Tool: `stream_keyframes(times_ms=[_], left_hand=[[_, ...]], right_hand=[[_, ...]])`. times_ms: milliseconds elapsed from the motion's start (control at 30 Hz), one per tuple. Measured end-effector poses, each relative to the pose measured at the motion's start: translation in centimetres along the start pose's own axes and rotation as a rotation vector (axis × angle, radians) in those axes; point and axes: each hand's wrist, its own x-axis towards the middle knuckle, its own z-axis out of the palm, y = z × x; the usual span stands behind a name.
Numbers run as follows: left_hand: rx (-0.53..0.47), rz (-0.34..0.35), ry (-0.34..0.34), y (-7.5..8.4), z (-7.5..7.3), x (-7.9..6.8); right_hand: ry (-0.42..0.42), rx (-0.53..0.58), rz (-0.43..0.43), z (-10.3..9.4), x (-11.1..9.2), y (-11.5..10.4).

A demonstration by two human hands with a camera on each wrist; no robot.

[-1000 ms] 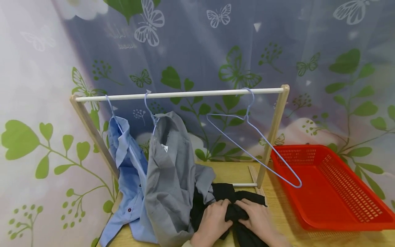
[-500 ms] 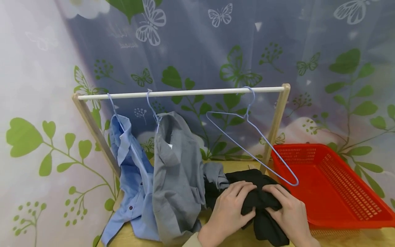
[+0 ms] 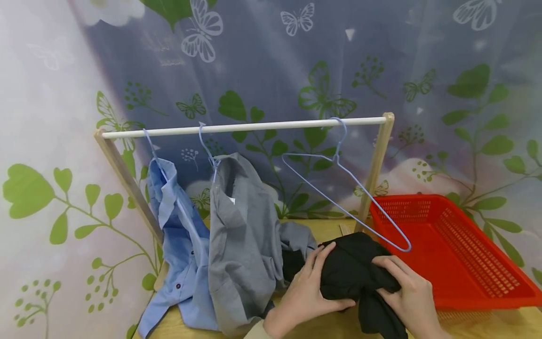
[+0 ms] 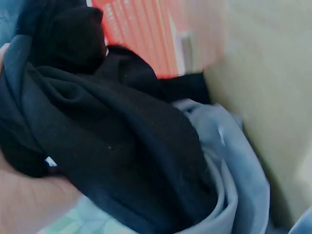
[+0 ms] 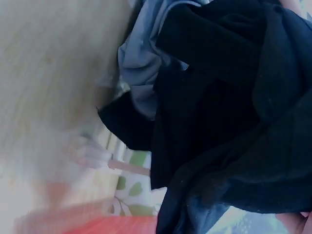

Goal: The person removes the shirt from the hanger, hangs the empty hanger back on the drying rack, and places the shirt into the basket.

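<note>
A bunched black garment point(image 3: 353, 263) is between my two hands, in front of the rack's right half. My left hand point(image 3: 302, 287) holds its left side, fingers along the upper edge and thumb below. At its right side my right hand point(image 3: 408, 292) grips the cloth between thumb and fingers, and a black length hangs beneath. The left wrist view shows folds of the black cloth point(image 4: 122, 136) over the hand, beside grey fabric point(image 4: 234, 151). In the right wrist view the black cloth point(image 5: 209, 107) fills the right half, most of the hand hidden.
A blue shirt point(image 3: 182, 278) and a grey garment point(image 3: 243, 245) hang on a rack with a white rail point(image 3: 262, 126). A bare blue hanger point(image 3: 338, 157) hangs at the right of the rail. A red basket point(image 3: 442, 278) stands on the wooden table at right.
Both hands have moved right and slightly up, lifting and bunching the black garment. Over the last half second the left hand's fingers have spread along its left side. The grey sleeve shifted right.
</note>
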Motion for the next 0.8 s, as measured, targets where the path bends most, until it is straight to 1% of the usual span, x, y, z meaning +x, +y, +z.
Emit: stream_keyframes(times_ms=[67, 100, 167, 200, 300, 367, 533, 633, 800], left_hand=[[-0.097, -0.016, -0.043, -0.1, 0.4, 0.0], [-0.133, -0.009, -0.055, 0.0, 0.6, 0.0], [-0.177, 0.012, -0.054, 0.1, 1.1, 0.2], [-0.183, 0.023, -0.046, 0.3, 1.2, 0.3], [-0.163, 0.068, -0.028, 0.8, 1.6, 0.7], [-0.134, 0.103, -0.028, 1.3, 1.8, 1.2], [-0.045, 0.172, -0.045, 2.8, 2.5, 2.8], [-0.019, 0.188, -0.066, 3.9, 3.0, 4.0], [0.0, 0.194, -0.084, 5.5, 4.2, 5.8]], right_hand=[[0.0, 0.031, -0.026, 0.2, -0.3, 0.0], [0.006, 0.049, -0.034, 0.3, -0.5, -0.1], [0.028, 0.073, -0.035, 0.3, -0.7, -0.1], [0.04, 0.084, -0.024, 0.3, -0.8, -0.1], [0.071, 0.101, 0.006, -0.1, -1.0, 0.1], [0.094, 0.1, 0.006, -0.6, -1.0, 0.5], [0.193, 0.085, -0.046, -1.9, -0.9, 2.2], [0.235, 0.052, -0.032, -2.7, -0.7, 3.4], [0.307, -0.016, 0.038, -4.3, -0.3, 5.3]])
